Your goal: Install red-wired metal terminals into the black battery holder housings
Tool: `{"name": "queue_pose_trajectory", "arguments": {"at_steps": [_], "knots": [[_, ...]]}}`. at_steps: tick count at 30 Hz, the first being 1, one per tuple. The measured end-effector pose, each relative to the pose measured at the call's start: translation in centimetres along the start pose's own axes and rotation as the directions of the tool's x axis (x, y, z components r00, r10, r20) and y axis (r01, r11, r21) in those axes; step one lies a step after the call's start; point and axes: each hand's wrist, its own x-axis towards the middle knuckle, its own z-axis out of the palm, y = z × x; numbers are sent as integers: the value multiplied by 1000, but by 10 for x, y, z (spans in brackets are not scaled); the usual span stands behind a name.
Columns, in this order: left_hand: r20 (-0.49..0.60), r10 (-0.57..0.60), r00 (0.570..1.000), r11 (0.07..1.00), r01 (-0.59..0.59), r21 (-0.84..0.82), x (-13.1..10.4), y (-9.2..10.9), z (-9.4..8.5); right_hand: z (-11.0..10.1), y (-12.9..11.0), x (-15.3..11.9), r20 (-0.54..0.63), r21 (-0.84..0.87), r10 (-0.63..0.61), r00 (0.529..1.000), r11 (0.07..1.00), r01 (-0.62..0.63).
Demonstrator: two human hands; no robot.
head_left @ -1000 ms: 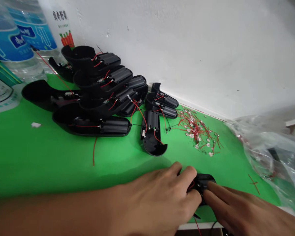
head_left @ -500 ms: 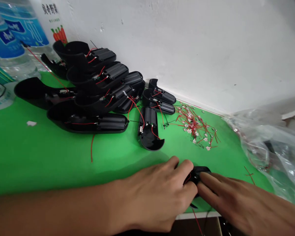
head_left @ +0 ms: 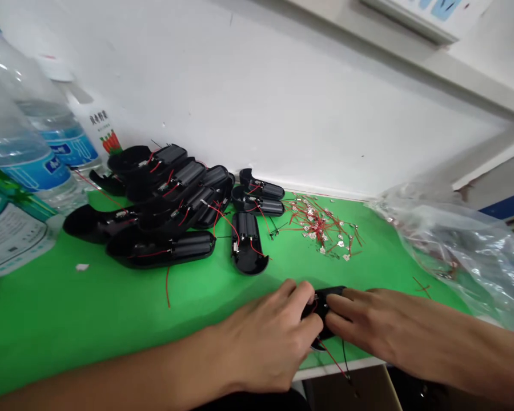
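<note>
A black plastic housing (head_left: 322,303) lies at the front edge of the green table, partly covered by both hands. My left hand (head_left: 274,328) grips its left end, thumb and fingers closed round the edge. The bent fingers of my right hand (head_left: 364,317) press together on its right part; whatever is under their tips is hidden. From the housing, a red wire (head_left: 332,355) and a thin black wire (head_left: 346,358) hang over the table edge. Just beyond, another black housing (head_left: 249,260) with battery compartments and red wires lies open side up.
More wired black housings (head_left: 188,242) are heaped at the left. Red wires with small metal tabs (head_left: 319,222) lie in a loose pile near the wall. Water bottles (head_left: 29,165) stand far left, and a clear plastic bag (head_left: 466,257) sits at the right.
The camera view has tilted up, showing more wall and a ledge. My right fingers have shifted slightly on the housing, and more of its inside and its hanging wires shows.
</note>
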Motion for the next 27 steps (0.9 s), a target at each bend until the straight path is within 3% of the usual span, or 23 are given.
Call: {"name": "queue_pose_trajectory", "arguments": {"at_steps": [3, 7, 11, 17, 27], "knots": [[-3, -11, 1000, 1000, 11, 11, 0, 1, 0, -3, -3, 1, 3, 34, 13, 1000, 999, -14], [-12, -32, 999, 999, 32, 6, 1, 1, 1, -2, -12, 1, -50, -112, 84, 995, 990, -89], [-17, -33, 999, 999, 33, 4, 1, 1, 2, 1, -19, -2, -9, -208, 109, 994, 972, -109], [-47, 6, 999, 998, -3, 64, 0, -1, 1, 3, -19, -5, 53, -199, 81, 995, 978, -69], [-49, 26, 998, 997, -22, 69, 1, -1, -1, -2, -25, 7, 9, -266, 136, 991, 955, -128]]}}
